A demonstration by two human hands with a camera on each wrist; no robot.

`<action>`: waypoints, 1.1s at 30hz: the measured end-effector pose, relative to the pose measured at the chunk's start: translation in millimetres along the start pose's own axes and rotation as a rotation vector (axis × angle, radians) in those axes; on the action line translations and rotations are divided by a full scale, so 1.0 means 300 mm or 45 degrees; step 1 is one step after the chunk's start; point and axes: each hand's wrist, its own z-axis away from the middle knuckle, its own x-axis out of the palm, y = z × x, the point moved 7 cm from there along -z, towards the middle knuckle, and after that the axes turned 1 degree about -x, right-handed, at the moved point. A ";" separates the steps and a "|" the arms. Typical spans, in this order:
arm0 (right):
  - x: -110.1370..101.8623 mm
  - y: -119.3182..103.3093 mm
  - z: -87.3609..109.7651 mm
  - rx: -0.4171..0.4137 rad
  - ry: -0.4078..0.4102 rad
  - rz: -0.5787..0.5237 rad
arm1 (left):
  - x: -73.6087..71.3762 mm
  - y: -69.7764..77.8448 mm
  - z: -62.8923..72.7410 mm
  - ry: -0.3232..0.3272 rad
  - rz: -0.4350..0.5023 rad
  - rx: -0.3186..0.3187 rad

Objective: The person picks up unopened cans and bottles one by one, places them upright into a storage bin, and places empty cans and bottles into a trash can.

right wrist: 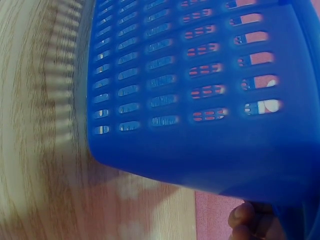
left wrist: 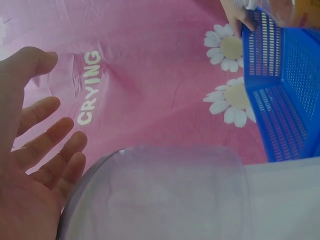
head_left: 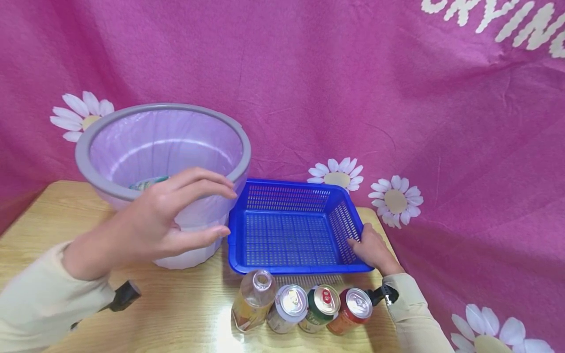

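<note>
In the head view my left hand [head_left: 161, 220] is in front of a round waste bin [head_left: 200, 218] with a grey rim, thumb and fingers apart, holding nothing. The left wrist view shows that same hand [left wrist: 42, 155] with relaxed fingers beside the bin's wall [left wrist: 175, 195]. At the right end of a blue plastic basket [head_left: 289, 269], my right hand [head_left: 374, 249] grips the rim, thumb on the inner side. Only a few of its fingertips [right wrist: 244, 215] show in the right wrist view, by the basket's wall [right wrist: 200, 155]. Nothing lies in the basket.
A clear bottle [head_left: 253, 304] with a yellow label stands before the basket. Right of it are a pale can [head_left: 287, 309], a green can [head_left: 320, 310] and a red can [head_left: 350, 313]. Something greenish [head_left: 150, 183] lies inside the bin. A pink cloth [head_left: 282, 88] hangs behind the wooden table [head_left: 185, 309].
</note>
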 end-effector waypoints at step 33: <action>0.006 0.008 -0.005 -0.003 0.015 0.020 | 0.160 0.030 0.057 -0.053 0.142 0.055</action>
